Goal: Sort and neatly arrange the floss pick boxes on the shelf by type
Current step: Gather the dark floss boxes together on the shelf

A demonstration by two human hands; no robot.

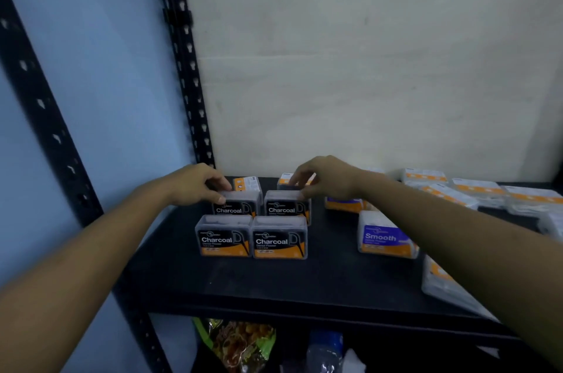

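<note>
Several clear boxes labelled Charcoal stand in two rows on the black shelf [231, 281]. The front pair are a left box [224, 237] and a right box [279, 240]. My left hand [195, 184] grips the top of the back left Charcoal box [236, 205]. My right hand [323, 179] rests its fingers on the back right Charcoal box [286, 206]. Two more boxes [248, 184] stand behind them, partly hidden. A purple Smooth box [384, 235] stands to the right under my right forearm.
Several white and orange boxes [475, 193] lie scattered at the back right, and one [441, 284] lies near the front right edge. A black slotted upright [185, 68] rises at the back left. A snack bag [240, 342] and a bottle [324, 351] sit on the level below.
</note>
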